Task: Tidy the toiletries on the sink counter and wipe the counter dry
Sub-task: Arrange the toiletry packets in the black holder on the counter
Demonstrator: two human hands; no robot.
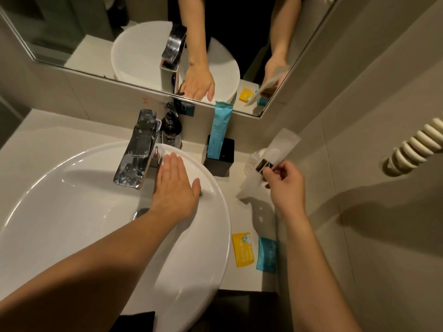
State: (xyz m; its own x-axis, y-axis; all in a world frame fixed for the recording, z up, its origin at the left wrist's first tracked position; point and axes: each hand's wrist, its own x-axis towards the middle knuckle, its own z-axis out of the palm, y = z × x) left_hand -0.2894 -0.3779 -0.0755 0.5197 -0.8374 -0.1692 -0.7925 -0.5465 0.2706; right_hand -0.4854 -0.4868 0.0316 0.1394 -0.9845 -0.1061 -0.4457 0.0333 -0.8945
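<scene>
My right hand pinches a long translucent white sachet with a black label, held tilted above the counter to the right of the basin. My left hand is flat, fingers together, palm down over the white round basin, just right of the chrome tap; it holds nothing. A tall blue packet stands in a black square holder behind the basin. A yellow sachet and a blue sachet lie flat on the counter's near right.
A dark pump bottle stands behind the tap against the wall. A mirror hangs above and reflects my hands. Something pale and round sits half hidden behind the held sachet. A ribbed white hose hangs on the right wall.
</scene>
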